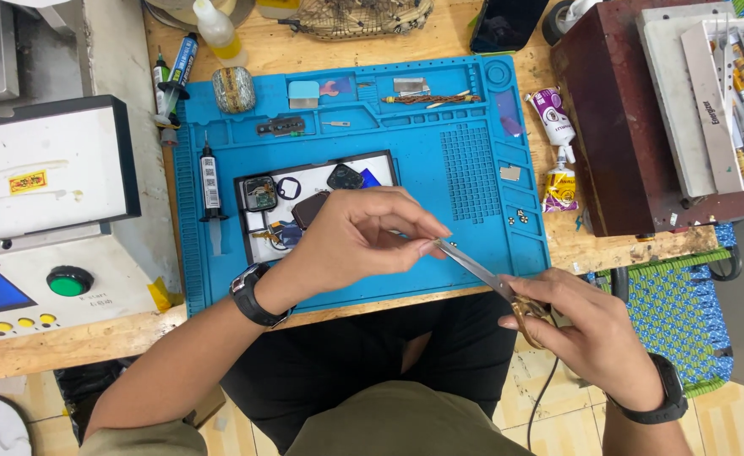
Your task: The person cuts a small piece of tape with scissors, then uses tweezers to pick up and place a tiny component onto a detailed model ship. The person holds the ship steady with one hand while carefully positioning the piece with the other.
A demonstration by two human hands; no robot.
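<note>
Blue silicone work mat (473, 245) covers the wooden surface (76, 342) under both hands. Left hand (351, 241) pinches something tiny between thumb and fingertips, too small to identify. Right hand (591, 333) grips the gold handles of slim metal scissors (482, 270), whose blade tips meet the pinched piece. Just beyond the left hand, a dark-framed white tray (321, 173) holds a square watch body (259, 192) and loose parts, seemingly still disassembled. I judge a trimming step is under way, reassembly remaining
</note>
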